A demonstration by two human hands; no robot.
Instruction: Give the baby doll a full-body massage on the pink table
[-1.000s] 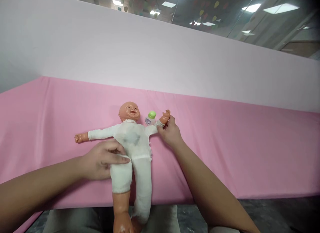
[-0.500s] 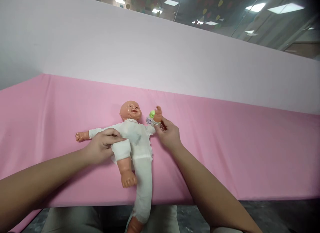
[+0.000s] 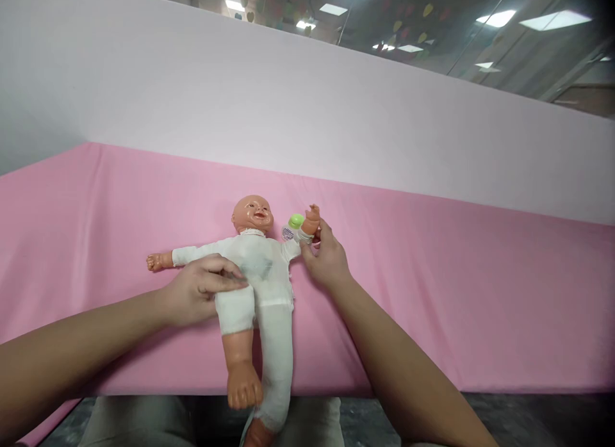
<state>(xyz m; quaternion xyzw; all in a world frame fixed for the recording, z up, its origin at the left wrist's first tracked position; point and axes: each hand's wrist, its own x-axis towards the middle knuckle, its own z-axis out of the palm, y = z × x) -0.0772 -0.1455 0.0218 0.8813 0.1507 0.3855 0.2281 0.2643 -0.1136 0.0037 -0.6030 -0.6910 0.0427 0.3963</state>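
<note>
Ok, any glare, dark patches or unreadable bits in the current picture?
Head view: ceiling lights glare white along the top; same view: upper right corner nearly black; same view: glints on the doll's head, bottle's label too small to read.

Your left hand (image 3: 204,290) went up half a second ago, and now it has come down a little. The doll's (image 3: 262,258) leg (image 3: 235,312) went up with it, and its foot (image 3: 244,384) has dropped too, but not as low as at first. Your right hand (image 3: 329,256) has tipped the doll's arm (image 3: 311,221) outward, so more of the green-topped bottle (image 3: 294,223) shows.
</note>
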